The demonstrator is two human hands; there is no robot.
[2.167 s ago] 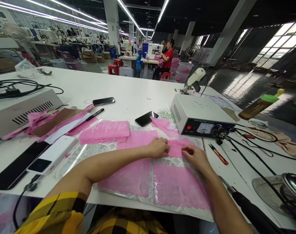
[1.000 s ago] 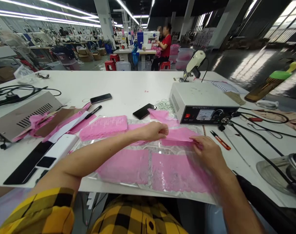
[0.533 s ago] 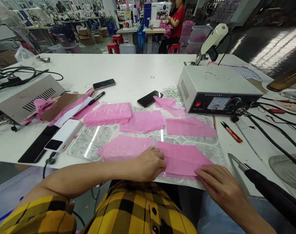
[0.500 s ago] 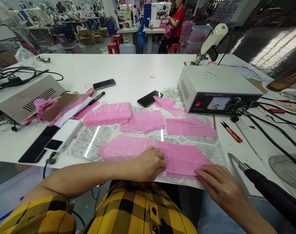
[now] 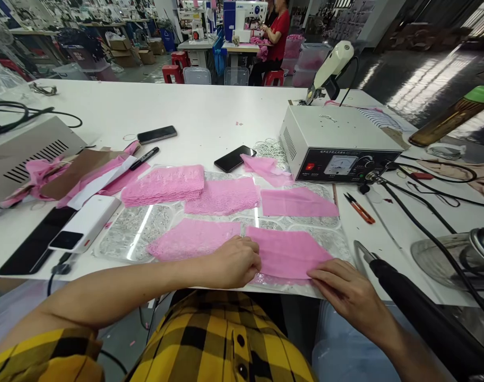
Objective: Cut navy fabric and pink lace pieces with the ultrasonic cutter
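A smooth pink fabric piece (image 5: 287,253) lies flat at the near side of the table, over a clear patterned mat (image 5: 126,231). My left hand (image 5: 238,262) is closed, its curled fingers on the left edge of this piece. At the lower right corner, my right hand (image 5: 343,289) pinches the same piece between thumb and fingers. Left of it rests a pink lace piece (image 5: 196,239), partly behind my left hand. Farther back lie a stack of pink lace pieces (image 5: 164,184), a second lace stack (image 5: 224,196) and another plain pink piece (image 5: 297,202).
A grey control box (image 5: 341,143) stands at back right. Orange-handled thread snips (image 5: 359,208) and a black-handled tool (image 5: 421,302) lie to the right. Two phones, one a black phone (image 5: 234,159), and a white power bank (image 5: 86,223) are on the table. A co-worker (image 5: 279,40) sits beyond.
The view has shifted slightly to the right, so everything appears farther left. Both hands keep their places on the pink fabric piece, which looks unmoved on the mat.
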